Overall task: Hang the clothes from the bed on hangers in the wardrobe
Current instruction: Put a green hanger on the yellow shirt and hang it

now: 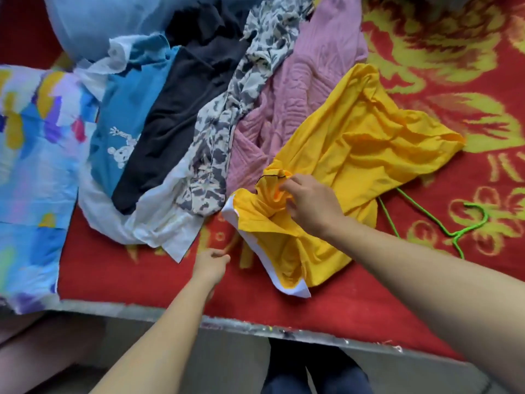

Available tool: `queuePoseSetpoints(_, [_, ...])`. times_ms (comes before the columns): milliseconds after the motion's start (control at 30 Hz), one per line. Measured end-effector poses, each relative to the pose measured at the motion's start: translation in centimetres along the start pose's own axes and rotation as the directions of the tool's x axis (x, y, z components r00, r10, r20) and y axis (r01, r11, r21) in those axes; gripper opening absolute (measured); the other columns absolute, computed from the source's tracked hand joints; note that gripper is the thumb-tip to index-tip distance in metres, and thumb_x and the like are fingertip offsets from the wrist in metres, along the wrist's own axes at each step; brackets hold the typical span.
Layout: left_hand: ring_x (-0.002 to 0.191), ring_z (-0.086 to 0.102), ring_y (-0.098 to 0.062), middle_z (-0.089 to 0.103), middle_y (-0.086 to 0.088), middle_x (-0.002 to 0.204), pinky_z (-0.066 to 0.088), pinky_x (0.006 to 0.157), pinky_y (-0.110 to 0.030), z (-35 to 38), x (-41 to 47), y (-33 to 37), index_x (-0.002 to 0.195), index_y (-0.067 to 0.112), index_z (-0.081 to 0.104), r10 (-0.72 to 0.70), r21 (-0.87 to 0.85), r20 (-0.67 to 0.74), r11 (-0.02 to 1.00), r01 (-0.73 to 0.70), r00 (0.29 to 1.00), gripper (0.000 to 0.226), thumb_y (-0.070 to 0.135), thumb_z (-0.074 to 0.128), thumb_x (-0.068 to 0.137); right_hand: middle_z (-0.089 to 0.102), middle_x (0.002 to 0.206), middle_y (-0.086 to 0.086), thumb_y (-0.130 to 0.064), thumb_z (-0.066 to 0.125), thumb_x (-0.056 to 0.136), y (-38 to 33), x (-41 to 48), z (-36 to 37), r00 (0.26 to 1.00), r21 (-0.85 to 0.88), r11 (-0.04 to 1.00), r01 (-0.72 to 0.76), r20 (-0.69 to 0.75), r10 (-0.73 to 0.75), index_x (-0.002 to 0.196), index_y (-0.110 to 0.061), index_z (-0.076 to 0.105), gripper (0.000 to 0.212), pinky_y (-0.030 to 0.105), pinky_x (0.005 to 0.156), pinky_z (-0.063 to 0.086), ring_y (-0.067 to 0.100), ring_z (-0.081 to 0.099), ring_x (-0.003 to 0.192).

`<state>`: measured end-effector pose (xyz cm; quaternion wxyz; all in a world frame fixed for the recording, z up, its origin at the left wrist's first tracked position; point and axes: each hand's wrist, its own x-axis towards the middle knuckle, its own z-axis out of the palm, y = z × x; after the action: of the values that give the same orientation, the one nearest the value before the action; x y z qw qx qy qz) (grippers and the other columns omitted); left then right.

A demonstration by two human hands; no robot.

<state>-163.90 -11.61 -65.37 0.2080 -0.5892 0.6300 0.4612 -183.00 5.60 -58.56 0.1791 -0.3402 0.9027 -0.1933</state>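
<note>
Head view: a crumpled yellow fabric top [355,143], near on the red-blanketed bed [142,274], is being pinched at its collar by the right hand [309,206], a thin green wire hanger [466,226] (partly covered) just right of it. The pile of mixed clothes [181,109] is being left unhung; what the left hand [211,263] holds cannot be told.

White-trimmed yellow shirt [355,132]; pink sweater [312,81]; grey-white blotched top [227,115]; black garment [176,109]; green hanger [468,229]; red-and-yellow blanket [426,38], perhaps floral.

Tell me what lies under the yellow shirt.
A green hanger pokes out from under the yellow shirt, hook showing; the red blanket lies below. The rest of the hanger is covered.
</note>
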Motion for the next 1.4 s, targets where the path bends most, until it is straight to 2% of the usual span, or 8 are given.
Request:
queuePoseSetpoints(100, [0.081, 0.06, -0.024, 0.069, -0.021, 0.102, 0.045, 0.075, -0.034, 1.8, 0.4, -3.4, 0.083, 0.017, 0.063, -0.054, -0.023, 0.022, 0.998, 0.054, 0.998, 0.009, 0.008, 0.067, 0.083, 0.053, 0.134, 0.008, -0.02, 0.066, 0.08, -4.2, 3.9, 3.1, 0.943, -0.025, 0.943, 0.331, 0.001, -0.331, 0.127, -0.017, 0.056, 0.048, 0.042, 0.082, 0.052, 0.03, 0.049, 0.122])
queuePoseSetpoints(233, [0.094, 0.066, -0.034, 0.069, -0.013, 0.094, 0.052, 0.08, -0.04, 3.6, 0.3, -6.0, 0.084, 0.022, 0.063, -0.064, -0.02, 0.048, 0.998, 0.065, 0.997, 0.01, 0.014, 0.068, 0.082, 0.032, 0.15, 0.007, -0.032, 0.061, 0.088, -5.8, 6.1, 7.5, 0.872, -0.246, 0.866, 0.436, 0.354, -0.338, 0.149, -0.034, 0.025, 0.071, 0.036, 0.075, 0.046, 0.027, 0.045, 0.126])
queuePoseSetpoints(467, [0.096, 0.059, -0.018, 0.063, 0.001, 0.099, 0.044, 0.08, -0.029, 6.7, -1.4, -1.9, 0.117, 0.017, 0.058, 0.176, 0.033, 0.074, 0.983, -0.178, 0.982, 0.052, 0.041, 0.078, 0.075, 0.07, 0.09, 0.0, -0.03, 0.057, 0.073, 2.1, 5.1, 4.6, 0.989, 0.264, 0.958, -0.112, -0.068, 0.134, 0.087, -0.024, 0.069, 0.019, 0.038, 0.072, 0.048, 0.025, 0.063, 0.089])
queuePoseSetpoints(633, [0.081, 0.064, -0.03, 0.067, -0.006, 0.075, 0.049, 0.068, -0.038, 10.8, -2.8, 1.0, 0.064, 0.021, 0.053, 0.297, 0.144, 0.158, 0.936, -0.32, 0.942, 0.022, 0.035, 0.069, 0.073, 0.056, 0.066, -0.004, -0.048, 0.066, 0.077, 9.0, 1.7, -0.2, 0.91, 0.076, 0.914, -0.399, -0.085, 0.405, 0.065, -0.017, 0.053, 0.036, 0.034, 0.062, 0.038, 0.026, 0.057, 0.078])
queuePoseSetpoints(733, [0.077, 0.057, -0.038, 0.061, -0.015, 0.07, 0.034, 0.06, -0.038, 11.1, -4.1, 2.3, 0.059, 0.019, 0.041, 0.401, 0.182, 0.06, 0.896, -0.405, 0.914, 0.029, 0.017, 0.058, 0.082, 0.063, 0.091, 0.004, -0.035, 0.062, 0.084, 11.8, -1.4, -2.3, 0.905, -0.007, 0.91, -0.414, -0.113, 0.41, 0.067, -0.014, 0.061, 0.028, 0.035, 0.066, 0.038, 0.032, 0.06, 0.091])
queuePoseSetpoints(1000, [0.074, 0.054, -0.031, 0.059, -0.005, 0.074, 0.042, 0.066, -0.042, 1.8, -11.1, 8.4, 0.089, 0.009, 0.054, 0.693, 0.083, -0.169, 0.718, -0.691, 0.701, 0.029, 0.009, 0.037, 0.065, 0.067, 0.08, 0.014, -0.004, 0.058, 0.076, 9.0, -6.8, -10.2, 0.965, 0.031, 0.981, -0.193, -0.172, 0.196, 0.102, -0.012, 0.06, 0.027, 0.036, 0.059, 0.039, 0.038, 0.062, 0.075])
queuePoseSetpoints(1233, [0.074, 0.046, -0.018, 0.048, 0.004, 0.076, 0.038, 0.061, -0.023, -7.5, -20.1, 17.1, 0.092, 0.009, 0.049, 0.773, 0.012, -0.311, 0.586, -0.81, 0.553, 0.021, -0.004, 0.041, 0.077, 0.048, 0.061, -0.004, -0.052, 0.057, 0.081, -0.1, -6.5, -21.8, 0.985, 0.096, 0.994, -0.056, -0.157, 0.07, 0.08, -0.017, 0.056, 0.035, 0.04, 0.061, 0.043, 0.027, 0.055, 0.07])
queuePoseSetpoints(1400, [0.06, 0.045, -0.013, 0.051, 0.006, 0.072, 0.035, 0.052, -0.031, -15.0, -27.1, 20.9, 0.101, 0.022, 0.047, 0.91, 0.12, -0.212, 0.386, -0.915, 0.357, 0.018, 0.012, 0.053, 0.087, 0.065, 0.067, 0.003, -0.058, 0.054, 0.079, -5.4, -7.4, -30.9, 0.895, 0.114, 0.992, -0.057, -0.435, 0.102, 0.075, -0.018, 0.069, 0.043, 0.036, 0.054, 0.044, 0.026, 0.062, 0.068])
